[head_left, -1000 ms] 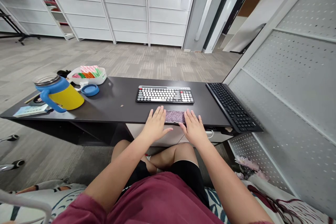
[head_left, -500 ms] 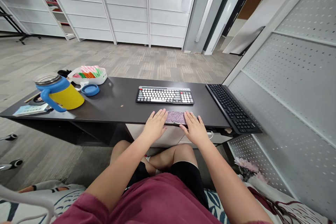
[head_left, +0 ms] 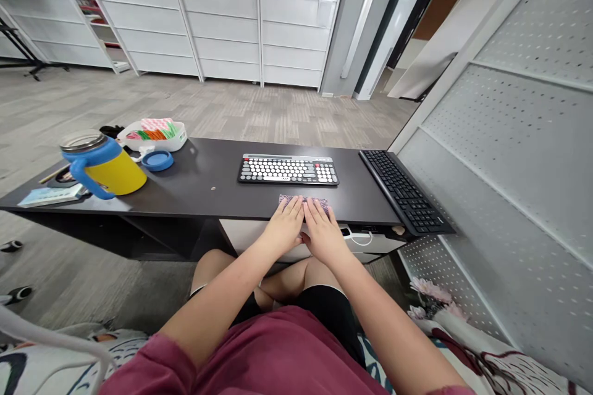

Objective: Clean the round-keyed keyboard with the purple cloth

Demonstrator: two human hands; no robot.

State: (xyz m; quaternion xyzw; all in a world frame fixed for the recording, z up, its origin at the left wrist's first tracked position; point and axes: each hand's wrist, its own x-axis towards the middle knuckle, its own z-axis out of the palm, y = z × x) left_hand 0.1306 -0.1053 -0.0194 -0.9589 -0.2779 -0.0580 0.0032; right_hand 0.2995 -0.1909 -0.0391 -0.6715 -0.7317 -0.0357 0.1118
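Observation:
A flat purple zebra-striped piece (head_left: 283,199) lies near the front edge of the dark desk. Whether it is cloth or paper I cannot tell. My left hand (head_left: 285,225) rests flat on it, fingers stretched forward. Beside it, my right hand (head_left: 323,229) lies flat too, and the fingertips of both hands meet over the middle of the piece. Most of the piece is hidden under the hands; strips show along its far side. Just beyond is a keyboard (head_left: 288,170) with pale round keys.
A larger black keyboard (head_left: 403,191) sits at the right, by a perforated panel (head_left: 519,136). To the left stand a yellow and blue mug (head_left: 109,166), a blue lid (head_left: 158,160), a white basket (head_left: 178,139) of colourful items and a light-blue packet (head_left: 50,195).
Both hands have slid inward, from the two sides of the striped piece to its middle, and now cover most of it. The view has shifted slightly.

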